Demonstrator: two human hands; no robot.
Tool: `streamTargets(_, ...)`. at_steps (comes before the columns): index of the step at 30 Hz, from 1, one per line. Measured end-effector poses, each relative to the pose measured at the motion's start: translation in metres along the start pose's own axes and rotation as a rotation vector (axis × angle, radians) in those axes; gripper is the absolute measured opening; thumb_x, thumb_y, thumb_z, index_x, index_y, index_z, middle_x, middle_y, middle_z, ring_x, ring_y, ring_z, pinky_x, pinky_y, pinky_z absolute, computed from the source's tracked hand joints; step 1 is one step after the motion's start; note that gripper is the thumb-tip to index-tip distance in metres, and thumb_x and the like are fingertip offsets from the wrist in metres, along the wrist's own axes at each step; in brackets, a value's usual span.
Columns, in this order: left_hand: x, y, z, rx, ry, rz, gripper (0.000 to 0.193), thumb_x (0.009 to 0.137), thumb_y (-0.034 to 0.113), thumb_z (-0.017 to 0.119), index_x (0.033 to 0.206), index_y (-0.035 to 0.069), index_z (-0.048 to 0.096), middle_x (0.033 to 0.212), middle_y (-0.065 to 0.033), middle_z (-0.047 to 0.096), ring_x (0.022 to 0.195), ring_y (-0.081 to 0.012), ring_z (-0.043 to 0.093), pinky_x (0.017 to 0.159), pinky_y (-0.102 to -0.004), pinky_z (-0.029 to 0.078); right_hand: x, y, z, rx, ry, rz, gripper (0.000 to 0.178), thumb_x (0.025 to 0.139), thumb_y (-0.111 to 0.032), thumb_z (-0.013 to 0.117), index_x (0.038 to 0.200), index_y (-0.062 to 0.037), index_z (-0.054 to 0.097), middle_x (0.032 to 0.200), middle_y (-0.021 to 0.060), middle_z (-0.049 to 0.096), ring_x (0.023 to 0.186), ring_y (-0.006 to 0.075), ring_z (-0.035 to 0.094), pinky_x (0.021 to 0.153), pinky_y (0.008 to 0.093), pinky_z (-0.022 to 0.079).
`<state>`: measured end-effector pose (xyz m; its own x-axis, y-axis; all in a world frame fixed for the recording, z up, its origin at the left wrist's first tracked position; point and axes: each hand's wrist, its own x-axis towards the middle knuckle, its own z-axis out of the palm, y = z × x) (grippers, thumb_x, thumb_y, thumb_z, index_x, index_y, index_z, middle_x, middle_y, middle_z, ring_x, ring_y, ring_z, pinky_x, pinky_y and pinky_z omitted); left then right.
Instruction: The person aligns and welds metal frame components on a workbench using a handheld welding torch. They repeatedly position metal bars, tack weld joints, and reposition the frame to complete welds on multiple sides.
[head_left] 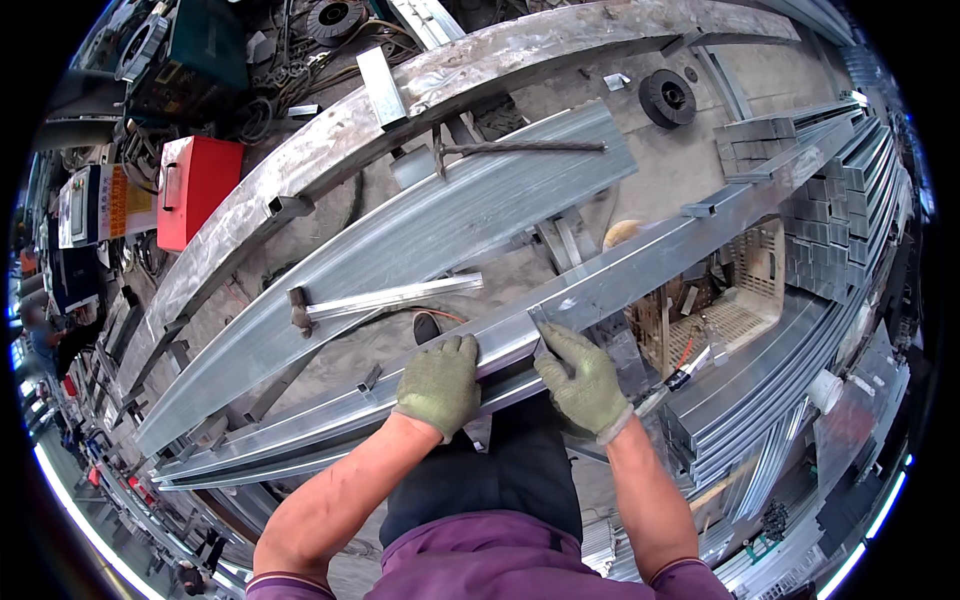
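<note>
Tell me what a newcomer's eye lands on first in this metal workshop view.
First, the two green-gloved hands at lower centre: the left hand and right hand both rest on a long galvanised steel beam running diagonally across the view. Next, the red metal box on the floor at upper left, and the stack of square steel tubes at right.

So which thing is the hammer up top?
Find the wide steel sheet lying slantwise in the middle. At its upper end lies the hammer, dark and rusty with a thin rod handle. The other hammer, lower down, has a shiny flat handle.
</note>
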<state>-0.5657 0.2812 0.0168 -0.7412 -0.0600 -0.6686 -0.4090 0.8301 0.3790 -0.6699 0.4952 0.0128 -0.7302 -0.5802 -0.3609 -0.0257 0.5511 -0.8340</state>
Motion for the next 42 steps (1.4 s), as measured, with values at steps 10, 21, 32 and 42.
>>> streamTargets(10,0.004,0.002,0.002,0.045,0.019,-0.003,0.043,0.083,0.018,0.077,0.122,0.004,0.068,0.123,-0.0207,0.073,0.117,-0.0387,0.071,0.098,-0.0500,0.058,-0.002,0.003,0.004,0.135,-0.041,0.097,0.045,0.104,-0.018,0.072,0.142,0.0069,0.067,0.144,0.0261,0.069,0.136,0.0332,0.066,0.115,0.0397,0.051)
streamTargets(21,-0.003,0.007,-0.001,0.055,0.095,-0.004,0.079,0.086,0.027,0.079,0.157,0.007,0.051,0.141,-0.0189,0.067,0.121,-0.0394,0.070,0.101,-0.0504,0.057,-0.017,0.008,0.013,0.250,0.084,0.088,0.043,0.104,-0.021,0.075,0.141,0.0017,0.070,0.139,0.0207,0.073,0.131,0.0270,0.069,0.113,0.0368,0.052)
streamTargets(32,-0.006,-0.013,0.011,0.011,0.322,0.226,0.078,0.089,0.028,0.075,0.158,0.004,0.049,0.146,-0.0230,0.064,0.121,-0.0447,0.068,0.104,-0.0529,0.055,-0.068,0.022,0.016,0.492,0.394,0.232,0.039,0.105,-0.016,0.075,0.139,0.0020,0.071,0.129,0.0124,0.077,0.117,0.0179,0.071,0.103,0.0314,0.056)
streamTargets(42,-0.001,-0.022,0.029,0.052,0.390,0.250,0.070,0.085,0.021,0.072,0.151,0.004,0.057,0.141,-0.0259,0.067,0.128,-0.0464,0.065,0.108,-0.0548,0.051,-0.188,0.209,-0.089,0.216,1.029,0.722,0.054,0.098,-0.026,0.081,0.139,0.0069,0.068,0.116,0.0111,0.077,0.104,0.0179,0.070,0.092,0.0333,0.057)
